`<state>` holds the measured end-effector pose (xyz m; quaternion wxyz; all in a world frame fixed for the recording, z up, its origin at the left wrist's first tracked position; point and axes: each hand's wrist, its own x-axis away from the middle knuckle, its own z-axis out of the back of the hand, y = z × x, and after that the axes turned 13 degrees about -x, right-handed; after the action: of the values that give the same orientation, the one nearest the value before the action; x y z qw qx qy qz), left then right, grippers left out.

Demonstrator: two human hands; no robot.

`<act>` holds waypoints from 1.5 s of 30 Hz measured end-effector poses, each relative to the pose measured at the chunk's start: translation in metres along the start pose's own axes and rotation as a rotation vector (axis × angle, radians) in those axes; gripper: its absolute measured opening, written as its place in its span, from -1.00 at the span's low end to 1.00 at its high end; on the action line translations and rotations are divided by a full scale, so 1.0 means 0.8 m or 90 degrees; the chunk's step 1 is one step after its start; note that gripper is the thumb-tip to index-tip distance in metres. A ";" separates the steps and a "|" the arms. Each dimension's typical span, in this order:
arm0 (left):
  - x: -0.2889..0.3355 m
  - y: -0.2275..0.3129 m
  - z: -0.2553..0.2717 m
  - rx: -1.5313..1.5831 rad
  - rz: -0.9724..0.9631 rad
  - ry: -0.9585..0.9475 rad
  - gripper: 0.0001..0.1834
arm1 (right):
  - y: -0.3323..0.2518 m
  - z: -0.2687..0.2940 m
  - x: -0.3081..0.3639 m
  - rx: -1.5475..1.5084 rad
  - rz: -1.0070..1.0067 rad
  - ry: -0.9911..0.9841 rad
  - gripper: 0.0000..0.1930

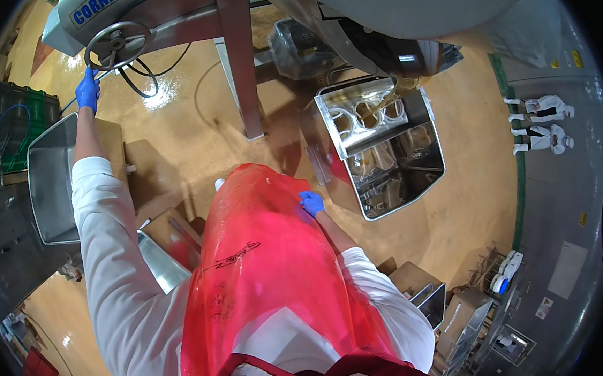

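Observation:
At the upper left, my blue-gloved left hand (88, 92) is closed on the lower rim of a metal handwheel (118, 45). The wheel is mounted on the side of a large steel machine (219, 14). That arm is stretched out far to the left. My right hand (311, 203), also in a blue glove, rests low against the right edge of the red plastic apron (270, 235) I wear. Its fingers are curled and seem to grip the apron's edge, though they are partly hidden.
A steel tub (404, 185) with a plate of round openings stands right of the machine leg (243, 65), under a large rounded vessel (398, 6). Another steel tub (53, 185) is under my left arm. Two people (540, 121) in white stand at the far right.

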<state>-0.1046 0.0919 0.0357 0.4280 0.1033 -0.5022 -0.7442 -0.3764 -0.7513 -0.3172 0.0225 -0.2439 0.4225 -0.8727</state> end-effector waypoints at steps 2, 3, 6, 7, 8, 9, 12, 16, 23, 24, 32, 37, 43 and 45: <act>0.001 0.002 0.011 -0.009 -0.011 0.001 -0.43 | -0.010 -0.007 -0.005 -0.051 -0.052 -0.021 -0.69; 0.001 0.001 0.015 -0.013 -0.016 0.001 -0.43 | -0.014 -0.009 -0.006 -0.059 -0.054 -0.022 -0.69; -0.004 0.001 0.017 -0.016 -0.012 0.004 -0.43 | -0.019 -0.006 -0.010 -0.063 -0.039 -0.010 -0.69; -0.004 0.000 0.010 -0.009 -0.012 -0.001 -0.42 | -0.021 0.002 -0.008 -0.059 -0.034 0.000 -0.69; -0.005 -0.001 0.002 0.000 -0.013 -0.009 -0.42 | -0.024 0.010 -0.008 -0.102 -0.095 0.031 -0.70; -0.005 -0.002 -0.010 0.010 -0.014 -0.019 -0.42 | -0.028 0.020 -0.009 -0.145 -0.157 0.066 -0.71; -0.007 -0.004 0.019 0.000 -0.022 -0.009 -0.41 | -0.126 0.048 -0.036 -0.267 -0.044 0.178 -0.76; -0.002 -0.005 -0.003 0.018 -0.003 -0.031 -0.40 | -0.252 0.215 -0.088 -0.309 -0.079 0.326 -0.68; -0.018 -0.012 0.011 0.012 -0.002 -0.020 -0.39 | -0.472 0.390 -0.136 -0.060 0.223 0.446 -0.53; -0.021 -0.013 0.015 0.004 -0.006 -0.020 -0.39 | -0.477 0.395 -0.154 -0.012 0.231 0.432 -0.51; -0.021 -0.018 0.003 -0.002 -0.009 -0.029 -0.37 | -0.470 0.377 -0.272 0.202 0.246 0.514 -0.12; -0.024 -0.020 0.008 -0.012 -0.010 -0.016 -0.38 | -0.490 0.380 -0.265 0.163 0.128 0.459 -0.16; -0.021 -0.023 0.000 -0.004 -0.004 -0.016 -0.39 | -0.501 0.380 -0.251 0.126 0.085 0.455 -0.15; -0.023 -0.024 0.003 -0.007 0.000 -0.023 -0.38 | -0.508 0.377 -0.248 0.122 0.070 0.448 -0.13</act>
<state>-0.1052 0.1093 0.0156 0.4196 0.0875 -0.5054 -0.7489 0.0000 -0.6612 0.0644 -0.0547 0.0978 0.3334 -0.9361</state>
